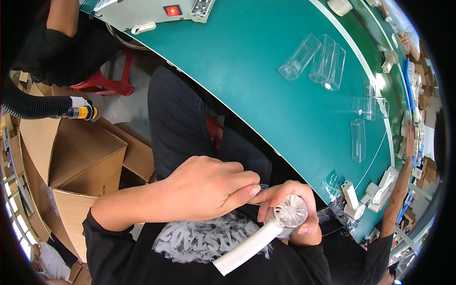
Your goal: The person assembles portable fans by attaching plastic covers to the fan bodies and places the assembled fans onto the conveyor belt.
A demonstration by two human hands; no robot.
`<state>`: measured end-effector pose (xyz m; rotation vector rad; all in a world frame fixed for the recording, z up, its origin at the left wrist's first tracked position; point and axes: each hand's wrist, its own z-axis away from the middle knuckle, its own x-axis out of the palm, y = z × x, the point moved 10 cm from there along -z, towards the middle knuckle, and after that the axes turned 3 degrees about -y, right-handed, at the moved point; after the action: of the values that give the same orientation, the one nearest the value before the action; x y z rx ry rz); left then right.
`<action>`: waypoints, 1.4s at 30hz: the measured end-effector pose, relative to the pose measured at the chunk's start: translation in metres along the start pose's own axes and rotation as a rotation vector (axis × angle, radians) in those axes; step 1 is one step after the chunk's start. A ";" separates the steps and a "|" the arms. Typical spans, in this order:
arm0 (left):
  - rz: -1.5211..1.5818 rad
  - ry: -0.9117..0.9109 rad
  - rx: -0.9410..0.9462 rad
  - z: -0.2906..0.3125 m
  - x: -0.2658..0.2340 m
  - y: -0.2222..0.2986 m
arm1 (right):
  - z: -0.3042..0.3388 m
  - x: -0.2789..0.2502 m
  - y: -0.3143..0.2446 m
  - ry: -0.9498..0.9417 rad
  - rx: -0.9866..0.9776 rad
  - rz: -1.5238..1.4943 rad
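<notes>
Nearest, low right: white handheld fan [266, 232], handle pointing near-left, round clear head far-right, held against the person's dark shirt. Right hand [294, 209] curled shut around the fan head, thumb on its near rim. Left hand [209, 187] just left of it, fingers bunched, thumb and forefinger pinched on a thin clear piece at the head's far edge; the piece is too small to identify. Left of the knees: open cardboard boxes [71, 161]. Farther right: green conveyor belt [256, 61] carrying clear plastic packaging sleeves [313, 59]. Far right, near the belt edge: another person's arm [399, 190].
</notes>
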<state>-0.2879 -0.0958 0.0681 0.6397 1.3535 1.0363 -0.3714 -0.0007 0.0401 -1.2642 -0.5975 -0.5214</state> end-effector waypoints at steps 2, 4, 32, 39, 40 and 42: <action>-0.014 -0.011 0.006 -0.002 0.002 0.002 | -0.003 0.000 0.007 -0.069 0.015 -0.086; -0.044 -0.049 -0.042 -0.003 0.001 -0.001 | -0.003 0.001 0.003 -0.056 0.016 -0.112; 0.603 0.153 -0.227 0.035 -0.036 -0.014 | 0.019 -0.032 -0.023 0.204 -0.527 0.365; 0.392 0.535 0.422 0.041 -0.111 0.078 | -0.046 -0.001 0.131 -0.298 -0.044 -0.912; 0.283 0.430 0.187 0.034 -0.098 0.065 | -0.049 0.000 0.122 -0.268 -0.052 -0.807; 0.053 0.148 -0.043 0.025 -0.071 0.044 | -0.049 -0.009 0.078 -0.195 -0.160 -0.416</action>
<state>-0.2666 -0.1343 0.1439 0.5786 1.4445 1.1711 -0.3203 -0.0307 -0.0314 -1.3564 -1.0099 -0.8081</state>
